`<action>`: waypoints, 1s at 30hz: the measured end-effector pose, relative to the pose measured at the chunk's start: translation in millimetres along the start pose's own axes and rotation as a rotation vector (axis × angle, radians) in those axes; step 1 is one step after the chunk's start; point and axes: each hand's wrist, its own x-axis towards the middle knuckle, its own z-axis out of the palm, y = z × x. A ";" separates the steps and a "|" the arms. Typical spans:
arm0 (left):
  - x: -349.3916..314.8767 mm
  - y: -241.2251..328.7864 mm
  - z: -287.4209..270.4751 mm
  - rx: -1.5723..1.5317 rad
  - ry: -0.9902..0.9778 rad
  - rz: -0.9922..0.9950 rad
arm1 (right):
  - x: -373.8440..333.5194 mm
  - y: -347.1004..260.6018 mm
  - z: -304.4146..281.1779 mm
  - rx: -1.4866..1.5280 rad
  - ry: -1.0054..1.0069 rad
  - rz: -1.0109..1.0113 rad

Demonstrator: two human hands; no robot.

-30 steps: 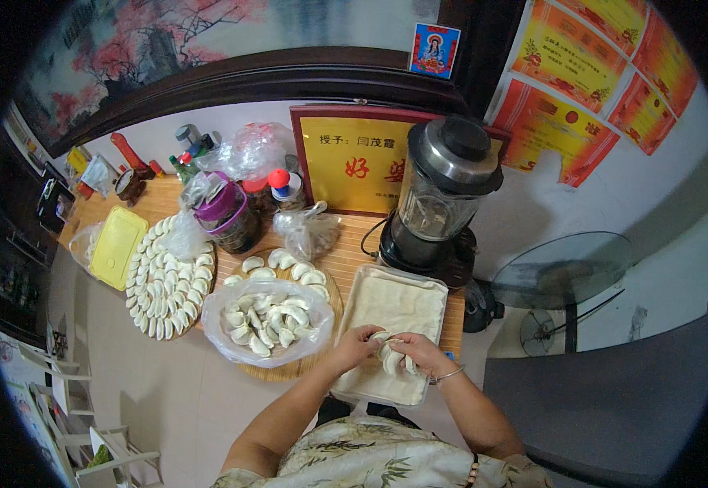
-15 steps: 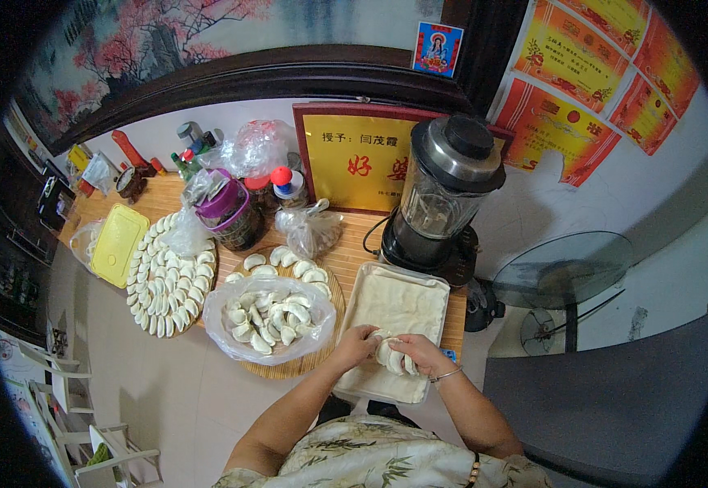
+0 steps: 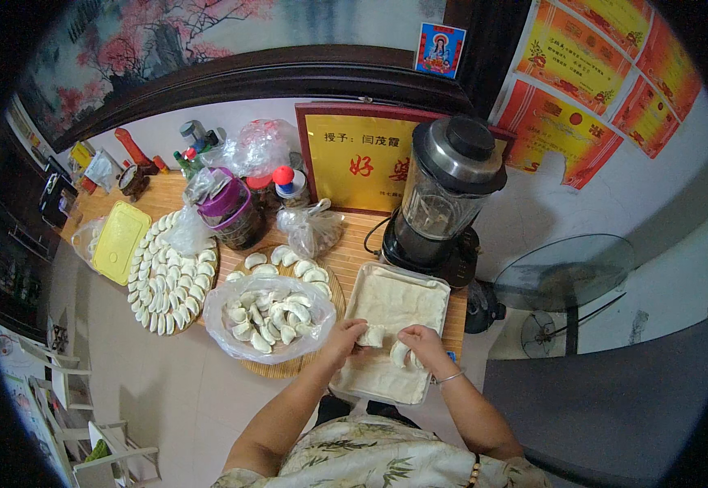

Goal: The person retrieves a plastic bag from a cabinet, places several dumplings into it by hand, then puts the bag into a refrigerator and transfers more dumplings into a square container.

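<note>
A white rectangular tray (image 3: 447, 302) lined with pale cloth (image 3: 395, 299) lies in front of me. Over its middle, my left hand (image 3: 346, 337) pinches a white dumpling (image 3: 373, 336) by its left end. Whether a second dumpling is tucked behind it I cannot tell. My right hand (image 3: 426, 348), a bracelet at its wrist, is closed around a crescent dumpling (image 3: 400, 354), with part of another showing under the fingers. A gap separates the two hands. Left of the tray, a clear plastic bag (image 3: 225, 337) holds a heap of dumplings (image 3: 268, 319) on a round board (image 3: 331, 286).
A second round board on the left carries rings of dumplings (image 3: 167, 281), beside a yellow lid (image 3: 121, 242). A blender (image 3: 443, 195) stands behind the tray. Jars, including a purple-lidded one (image 3: 228, 213), and a knotted plastic bag (image 3: 312, 228) line the back.
My hands were together over a row of dumplings. They have moved apart, the left with one dumpling to the left, the right keeping others.
</note>
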 end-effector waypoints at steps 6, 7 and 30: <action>-9.4 8.8 3.9 -0.156 -0.018 -0.027 | -12.7 -25.1 14.5 -0.716 0.117 -0.356; -10.4 7.6 3.8 -0.166 -0.009 -0.038 | -21.0 -35.3 15.4 -0.863 0.185 -0.597; -39.6 35.2 24.7 0.399 -0.299 0.194 | -24.6 -41.5 11.4 0.041 -0.243 0.018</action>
